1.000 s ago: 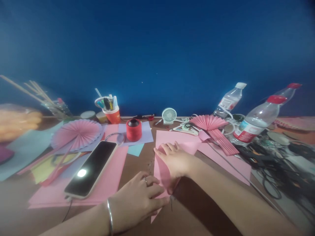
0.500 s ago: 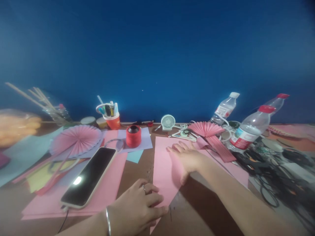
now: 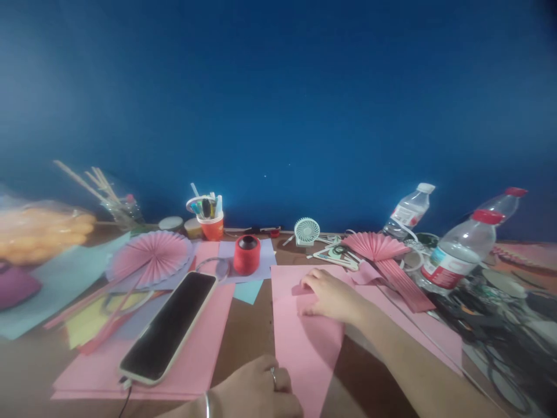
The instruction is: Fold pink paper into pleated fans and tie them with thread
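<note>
A sheet of pink paper (image 3: 300, 348) lies lengthwise on the brown table in front of me. On its upper part rests my right hand (image 3: 333, 296), fingers bent, thumb apart from them, holding nothing. My left hand (image 3: 261, 386), with a ring and a silver bangle, lies over the sheet's lower left edge. Its fingers are bent and partly cut off by the bottom of the view; I see nothing held in it. Just left of the sheet stands a red spool of thread (image 3: 247, 258).
At left a phone (image 3: 169, 325) on a cable lies on pink sheets, near a round pleated paper fan (image 3: 152, 255). A pen cup (image 3: 212, 226) and a small fan (image 3: 307, 231) stand behind. Right are a pleated pink piece (image 3: 376, 247), plastic bottles (image 3: 461, 249) and tangled cables (image 3: 483, 337).
My right hand has drawn its fingers in on the paper. My left hand sits lower in view, fingers more bent. The whole scene has shifted down and slightly right.
</note>
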Action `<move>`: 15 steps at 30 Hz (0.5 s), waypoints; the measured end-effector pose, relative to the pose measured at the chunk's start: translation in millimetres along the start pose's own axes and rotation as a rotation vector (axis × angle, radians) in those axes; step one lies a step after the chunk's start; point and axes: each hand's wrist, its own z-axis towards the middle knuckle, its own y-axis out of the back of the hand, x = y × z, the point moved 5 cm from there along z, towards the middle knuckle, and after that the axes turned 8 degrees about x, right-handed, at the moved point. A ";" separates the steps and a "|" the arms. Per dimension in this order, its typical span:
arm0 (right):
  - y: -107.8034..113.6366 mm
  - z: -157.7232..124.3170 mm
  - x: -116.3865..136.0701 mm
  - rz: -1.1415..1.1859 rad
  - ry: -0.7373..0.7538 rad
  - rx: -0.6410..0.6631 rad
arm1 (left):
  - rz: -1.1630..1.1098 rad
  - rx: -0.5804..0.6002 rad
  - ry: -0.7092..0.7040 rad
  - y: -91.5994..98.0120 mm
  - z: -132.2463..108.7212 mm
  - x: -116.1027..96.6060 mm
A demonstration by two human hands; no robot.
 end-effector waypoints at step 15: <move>-3.0 5.4 2.7 -0.102 0.039 -0.119 | -0.165 0.055 0.693 11.4 -14.4 49.1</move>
